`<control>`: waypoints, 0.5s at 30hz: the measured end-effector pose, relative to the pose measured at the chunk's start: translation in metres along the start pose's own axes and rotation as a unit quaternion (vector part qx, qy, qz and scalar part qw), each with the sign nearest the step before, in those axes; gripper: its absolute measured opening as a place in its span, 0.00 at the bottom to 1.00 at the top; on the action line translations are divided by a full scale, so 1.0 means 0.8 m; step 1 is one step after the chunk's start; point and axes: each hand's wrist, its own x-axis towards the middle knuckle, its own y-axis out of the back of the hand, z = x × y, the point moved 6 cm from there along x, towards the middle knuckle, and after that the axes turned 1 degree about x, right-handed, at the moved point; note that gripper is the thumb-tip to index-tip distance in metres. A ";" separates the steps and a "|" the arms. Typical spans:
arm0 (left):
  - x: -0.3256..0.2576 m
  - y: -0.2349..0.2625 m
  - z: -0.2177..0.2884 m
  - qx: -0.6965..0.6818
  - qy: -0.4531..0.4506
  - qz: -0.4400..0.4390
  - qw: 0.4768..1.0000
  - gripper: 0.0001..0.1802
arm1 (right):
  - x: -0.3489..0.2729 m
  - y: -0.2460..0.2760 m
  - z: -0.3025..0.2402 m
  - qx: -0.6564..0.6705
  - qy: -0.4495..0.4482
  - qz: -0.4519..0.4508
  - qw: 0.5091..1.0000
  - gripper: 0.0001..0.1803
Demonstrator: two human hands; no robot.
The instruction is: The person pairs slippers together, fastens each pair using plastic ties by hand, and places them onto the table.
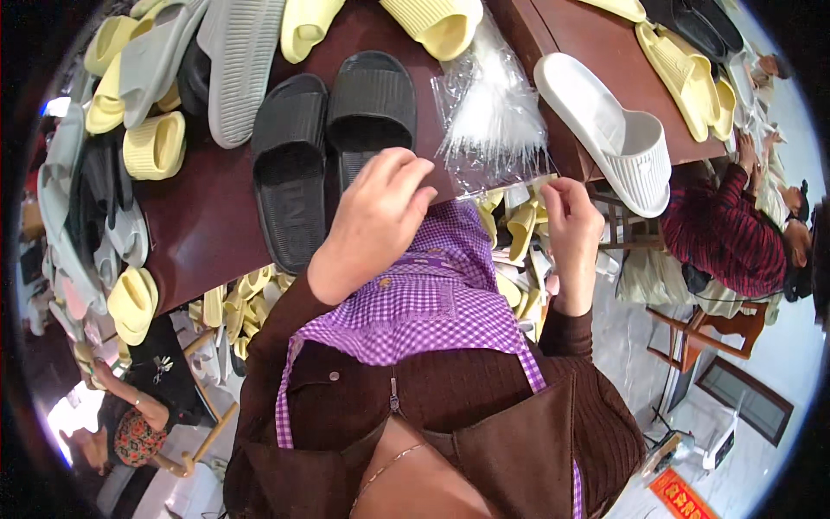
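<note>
The person wears a dark brown ribbed top with long sleeves (566,324) reaching the wrists, at the centre and lower part of the frame. Over it lies a purple-and-white checked apron (424,303) with thin straps, and a fine chain necklace (385,467) shows at the bottom centre.

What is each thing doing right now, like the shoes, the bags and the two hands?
Pair of black rubber slide sandals: side by side on the table, soles down.
Stack of clear plastic bags: lying at the table edge, near edge pinched.
White foam slide sandal: lying alone on the table, poking over the edge.
Left hand: fingers curled at the bags' edge.
Right hand: fingers pinching the bags' edge.
</note>
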 end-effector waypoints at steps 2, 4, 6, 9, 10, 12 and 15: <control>0.001 -0.017 0.004 -0.013 -0.006 -0.021 1.000 0.13 | -0.007 -0.001 0.013 -0.019 -0.023 -0.015 0.999 0.09; 0.000 -0.030 0.005 -0.026 -0.005 -0.045 0.999 0.12 | -0.012 -0.007 0.024 -0.055 -0.060 -0.048 0.996 0.10; 0.001 -0.038 0.006 -0.030 -0.005 -0.058 0.998 0.12 | -0.013 -0.013 0.027 -0.026 -0.066 -0.054 0.996 0.10; 0.002 -0.050 0.006 -0.032 -0.003 -0.085 0.996 0.12 | -0.015 -0.025 0.029 0.031 -0.069 -0.071 0.995 0.09; 0.002 -0.051 0.006 -0.031 -0.003 -0.083 0.996 0.12 | -0.016 -0.030 0.032 0.042 -0.067 -0.067 0.995 0.09; 0.003 -0.056 0.007 -0.031 -0.006 -0.092 0.995 0.12 | -0.016 -0.035 0.035 0.064 -0.064 -0.060 0.994 0.09; 0.005 -0.060 0.007 -0.035 -0.002 -0.096 0.995 0.12 | -0.016 -0.037 0.033 0.087 -0.066 -0.074 0.991 0.08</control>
